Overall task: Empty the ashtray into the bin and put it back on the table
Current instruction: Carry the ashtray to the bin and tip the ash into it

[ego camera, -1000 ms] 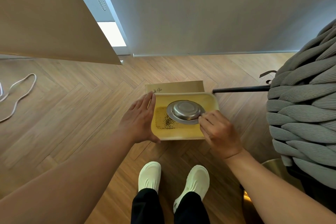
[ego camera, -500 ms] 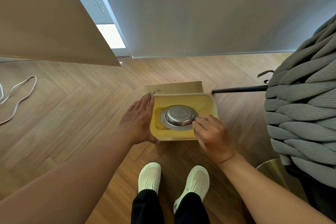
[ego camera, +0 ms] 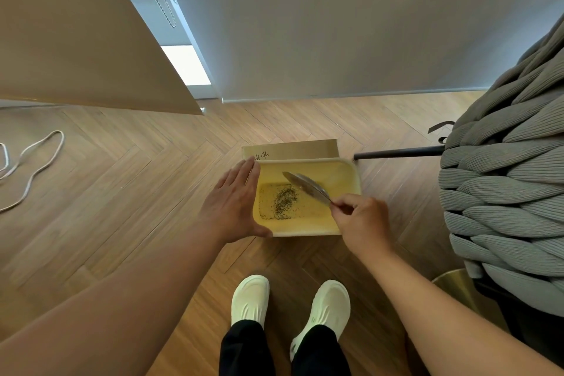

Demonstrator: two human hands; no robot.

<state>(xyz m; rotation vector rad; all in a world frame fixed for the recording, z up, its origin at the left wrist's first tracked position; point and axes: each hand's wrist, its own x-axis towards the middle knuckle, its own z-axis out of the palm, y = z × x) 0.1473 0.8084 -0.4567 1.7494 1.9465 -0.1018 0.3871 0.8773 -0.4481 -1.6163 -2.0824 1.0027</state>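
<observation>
Standing on the wooden floor (ego camera: 128,192): yellow bin (ego camera: 351,174), dark ash (ego camera: 285,203) lying on its bottom. Pinching the ashtray (ego camera: 306,186) by its rim: right hand (ego camera: 361,223), holding it steeply tilted, edge-on, above the bin's opening. Resting flat and unclenched against the bin's left wall: left hand (ego camera: 233,203).

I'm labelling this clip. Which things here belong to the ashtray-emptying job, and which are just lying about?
In the job:
ashtray, tilted, in right hand
yellow bin, ash inside
left hand on bin's side

Lying about:
cord
knitted throw
cardboard
</observation>
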